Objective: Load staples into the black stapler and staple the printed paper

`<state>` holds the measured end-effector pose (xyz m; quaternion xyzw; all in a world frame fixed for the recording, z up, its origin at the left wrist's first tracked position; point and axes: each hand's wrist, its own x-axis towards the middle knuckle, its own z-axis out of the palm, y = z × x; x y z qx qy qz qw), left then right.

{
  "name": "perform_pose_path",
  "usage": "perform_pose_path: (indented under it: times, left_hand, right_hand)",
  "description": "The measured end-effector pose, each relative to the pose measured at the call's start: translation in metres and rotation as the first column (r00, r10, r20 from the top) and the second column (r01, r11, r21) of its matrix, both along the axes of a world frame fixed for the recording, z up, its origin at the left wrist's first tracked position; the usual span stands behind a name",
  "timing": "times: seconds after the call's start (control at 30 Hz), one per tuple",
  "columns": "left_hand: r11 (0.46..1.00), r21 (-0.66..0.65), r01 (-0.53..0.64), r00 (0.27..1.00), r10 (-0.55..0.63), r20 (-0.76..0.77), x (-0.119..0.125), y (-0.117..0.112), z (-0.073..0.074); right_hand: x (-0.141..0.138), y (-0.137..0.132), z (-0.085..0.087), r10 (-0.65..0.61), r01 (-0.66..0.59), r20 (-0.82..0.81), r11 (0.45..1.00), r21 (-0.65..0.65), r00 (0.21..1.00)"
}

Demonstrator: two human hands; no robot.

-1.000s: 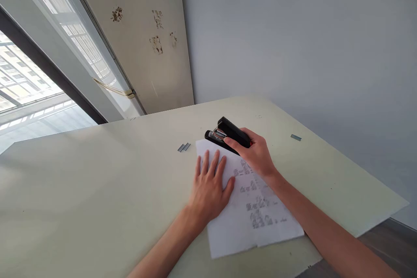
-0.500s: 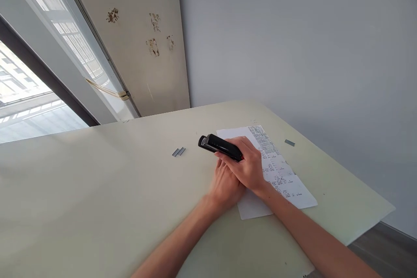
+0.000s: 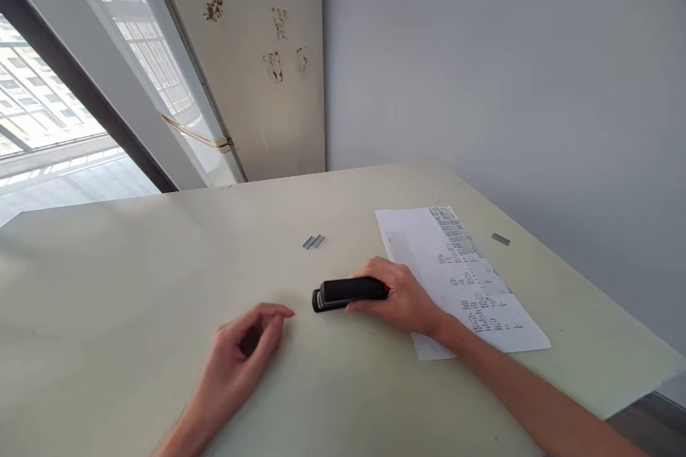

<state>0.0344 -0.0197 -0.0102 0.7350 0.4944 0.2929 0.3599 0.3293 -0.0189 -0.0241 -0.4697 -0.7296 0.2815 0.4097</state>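
My right hand (image 3: 399,296) is wrapped round a black stapler (image 3: 348,290) from its right end. The stapler lies level over the table, its front end pointing left, just beside the paper. To its left, my left hand (image 3: 241,353) has its fingers curled, with the thumb drawn against the index finger. No object shows between those fingertips, which are a short distance from the stapler's front. A white printed sheet (image 3: 412,235) lies flat beyond and to the right of my right hand, whose wrist and forearm cover part of its lower left.
Two short strips of staples (image 3: 314,241) lie side by side beyond the stapler. Another staple strip (image 3: 501,238) is near the table's right edge. The pale table (image 3: 133,285) meets a grey wall (image 3: 482,71) and a fridge with a worn side (image 3: 251,114).
My left hand has come away from the paper and moved left, its fingers curling. The right hand has brought the stapler lower and nearer, turning it more level. The view has shifted slightly left.
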Motion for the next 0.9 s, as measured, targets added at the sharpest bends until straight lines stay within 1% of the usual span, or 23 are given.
perform_pose_path:
  times: [0.07,0.1,0.27,0.4,0.53,0.73,0.8,0.9]
  left_hand:
    - [0.994,-0.076,-0.08,0.995,0.084,0.058,-0.002,0.005,0.001]
    - [0.992,-0.097,-0.086,0.993,0.094,0.076,-0.001,0.006,0.002]
    - [0.993,-0.118,-0.009,0.998,0.016,0.057,0.005,0.004,0.0]
    - [0.995,-0.103,0.009,0.999,-0.005,0.045,0.004,0.004,0.0]
    - [0.996,-0.091,0.022,0.999,-0.018,0.037,0.007,0.003,0.002]
    - [0.996,-0.087,-0.001,1.0,0.003,0.022,0.009,0.0,0.002]
    - [0.996,-0.083,-0.026,0.999,0.028,0.024,0.009,0.0,0.002]
    - [0.994,-0.095,-0.048,0.998,0.051,0.032,0.009,0.001,0.001]
  right_hand:
    - [-0.003,-0.002,-0.002,0.062,-0.062,-0.003,0.997,-0.05,0.998]
    - [-0.004,-0.003,-0.002,0.08,-0.08,-0.01,0.994,-0.077,0.997]
    - [-0.002,-0.006,-0.001,0.105,-0.104,-0.005,0.976,-0.194,0.994]
    - [0.004,-0.008,0.001,0.138,-0.127,0.042,0.971,-0.201,0.989]
    - [0.006,-0.009,0.003,0.172,-0.162,0.03,0.962,-0.221,0.985]
    - [0.001,-0.01,0.002,0.207,-0.188,0.059,0.953,-0.238,0.977]
    - [0.0,-0.01,0.003,0.191,-0.177,0.031,0.949,-0.261,0.981]
    - [0.001,-0.011,0.004,0.165,-0.183,-0.084,0.94,-0.29,0.983]
